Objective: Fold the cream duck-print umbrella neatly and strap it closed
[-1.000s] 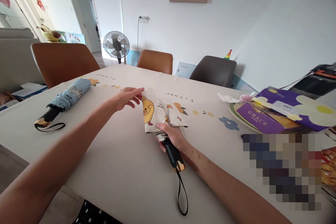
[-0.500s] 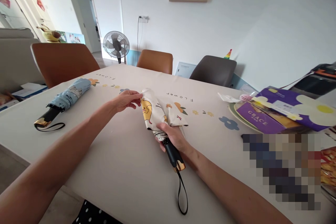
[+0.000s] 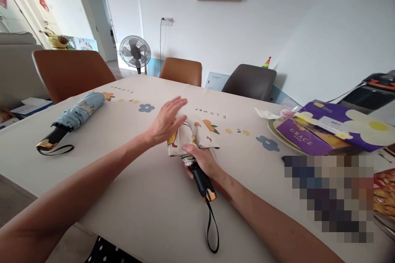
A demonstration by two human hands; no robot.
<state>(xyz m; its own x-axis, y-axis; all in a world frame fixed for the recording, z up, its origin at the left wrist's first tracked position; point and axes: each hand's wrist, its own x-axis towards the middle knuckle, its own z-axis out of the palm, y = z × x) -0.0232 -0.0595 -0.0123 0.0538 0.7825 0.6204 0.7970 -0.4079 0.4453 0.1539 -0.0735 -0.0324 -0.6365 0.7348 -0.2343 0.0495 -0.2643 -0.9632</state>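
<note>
A folded cream umbrella (image 3: pixel 197 133) with a yellow duck print lies on the table (image 3: pixel 148 189) in front of me. My right hand (image 3: pixel 200 160) is closed around its neck, just above the black handle (image 3: pixel 202 183) with a gold cap and a black wrist strap (image 3: pixel 212 230). My left hand (image 3: pixel 168 121) is flat and open, fingers stretched out, resting on the left side of the canopy fabric. A second folded umbrella (image 3: pixel 75 115), pale blue with a black handle, lies untouched at the far left of the table.
Purple gift boxes (image 3: pixel 311 135) sit on a plate at the right, beside a blurred patch. Two brown chairs (image 3: pixel 70 72) and a dark grey one (image 3: pixel 249 80) stand round the far side. A floor fan (image 3: pixel 135 51) stands near the doorway.
My left hand let go of the canopy's tip, opened flat and moved right onto the fabric. My right hand kept its grip on the umbrella.
</note>
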